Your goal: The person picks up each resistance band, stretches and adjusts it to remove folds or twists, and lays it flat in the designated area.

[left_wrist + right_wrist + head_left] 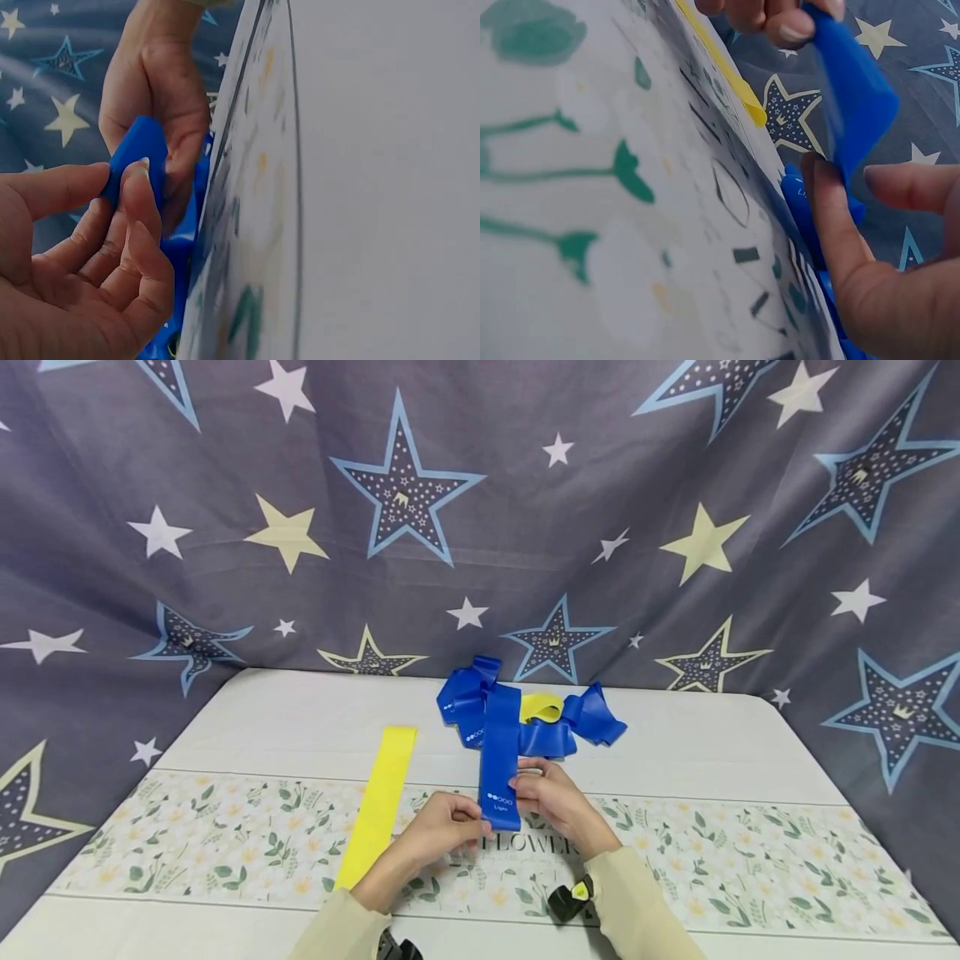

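Note:
A flat blue resistance band [499, 752] marked "Light" is held up in front of me over the middle of the table. My left hand [442, 828] pinches its lower left corner between thumb and fingers, as the left wrist view shows with the blue band [142, 146] between the fingertips. At the band's right edge is my right hand [557, 800], its thumb and fingers pinching that side. The right wrist view shows the blue band [862, 97] bent between both hands.
A yellow resistance band [378, 802] lies flat to the left, partly behind my left forearm. Behind the held band is a loose heap of blue bands [547, 739] with a yellow looped band [542, 707] among them. A star-patterned curtain [525, 527] hangs behind the table [300, 718].

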`<act>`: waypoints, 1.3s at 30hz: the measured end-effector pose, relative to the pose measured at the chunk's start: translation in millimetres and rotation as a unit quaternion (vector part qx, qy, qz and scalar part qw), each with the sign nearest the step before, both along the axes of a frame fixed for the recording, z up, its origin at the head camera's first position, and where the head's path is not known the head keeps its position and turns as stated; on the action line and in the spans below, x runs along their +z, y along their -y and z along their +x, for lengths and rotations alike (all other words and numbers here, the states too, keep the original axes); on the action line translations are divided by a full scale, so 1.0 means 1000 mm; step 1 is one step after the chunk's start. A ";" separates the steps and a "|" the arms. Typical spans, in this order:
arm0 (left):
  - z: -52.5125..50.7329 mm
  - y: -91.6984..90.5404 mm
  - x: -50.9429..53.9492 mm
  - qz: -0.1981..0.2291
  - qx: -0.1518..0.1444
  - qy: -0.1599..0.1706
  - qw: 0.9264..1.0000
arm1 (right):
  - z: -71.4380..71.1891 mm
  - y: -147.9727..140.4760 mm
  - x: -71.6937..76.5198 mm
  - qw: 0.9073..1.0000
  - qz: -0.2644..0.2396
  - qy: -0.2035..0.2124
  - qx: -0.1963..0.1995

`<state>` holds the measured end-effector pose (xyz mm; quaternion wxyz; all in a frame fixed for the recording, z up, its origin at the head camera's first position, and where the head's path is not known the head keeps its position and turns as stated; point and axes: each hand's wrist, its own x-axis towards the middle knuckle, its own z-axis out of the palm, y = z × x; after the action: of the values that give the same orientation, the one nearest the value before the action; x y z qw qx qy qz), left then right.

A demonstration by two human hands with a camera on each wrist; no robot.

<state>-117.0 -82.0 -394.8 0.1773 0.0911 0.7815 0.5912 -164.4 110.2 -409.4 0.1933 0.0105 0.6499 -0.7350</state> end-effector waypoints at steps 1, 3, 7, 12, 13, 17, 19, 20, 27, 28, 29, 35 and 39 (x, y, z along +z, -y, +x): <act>0.001 0.000 0.001 0.001 -0.009 -0.001 1.000 | 0.000 0.001 0.000 1.000 -0.001 0.005 -0.007; 0.004 0.000 0.004 0.005 -0.030 -0.001 1.000 | 0.000 0.002 -0.001 1.000 -0.010 0.010 -0.012; 0.009 0.004 0.010 0.022 -0.092 -0.002 0.995 | 0.001 0.004 -0.003 0.999 -0.028 0.016 0.001; 0.014 0.013 0.014 0.010 -0.144 -0.007 0.989 | 0.001 0.007 -0.004 0.998 -0.048 0.017 0.022; 0.015 0.015 0.014 0.004 -0.147 -0.006 0.989 | 0.000 0.008 -0.004 0.998 -0.050 0.017 0.023; 0.020 0.019 0.014 -0.019 -0.156 0.000 0.988 | -0.005 0.012 -0.004 0.998 -0.047 0.024 0.017; 0.022 0.021 0.013 -0.017 -0.162 0.001 0.987 | -0.009 0.013 -0.003 0.999 -0.045 0.030 0.005; 0.023 0.022 0.012 -0.016 -0.164 0.001 0.986 | -0.011 0.014 -0.003 0.999 -0.042 0.033 -0.002; 0.028 0.032 0.004 -0.019 -0.159 0.013 0.987 | -0.024 0.016 -0.001 0.998 0.007 0.030 -0.054; 0.028 0.034 0.003 -0.019 -0.157 0.017 0.987 | -0.026 0.015 -0.001 0.998 0.011 0.032 -0.059; 0.029 0.035 0.002 -0.021 -0.155 0.020 0.988 | -0.027 0.014 -0.001 0.997 0.015 0.032 -0.063; 0.030 0.040 -0.003 -0.023 -0.133 0.037 0.990 | -0.033 0.011 0.006 0.996 0.006 0.053 -0.069; 0.033 0.040 -0.002 -0.039 -0.106 0.031 0.993 | -0.036 0.012 0.014 0.996 -0.024 0.058 -0.068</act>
<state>-84.5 -122.2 -396.7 0.2668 0.1480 0.7842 0.5404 -200.2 98.6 -395.7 0.1803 0.0924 0.6177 -0.7599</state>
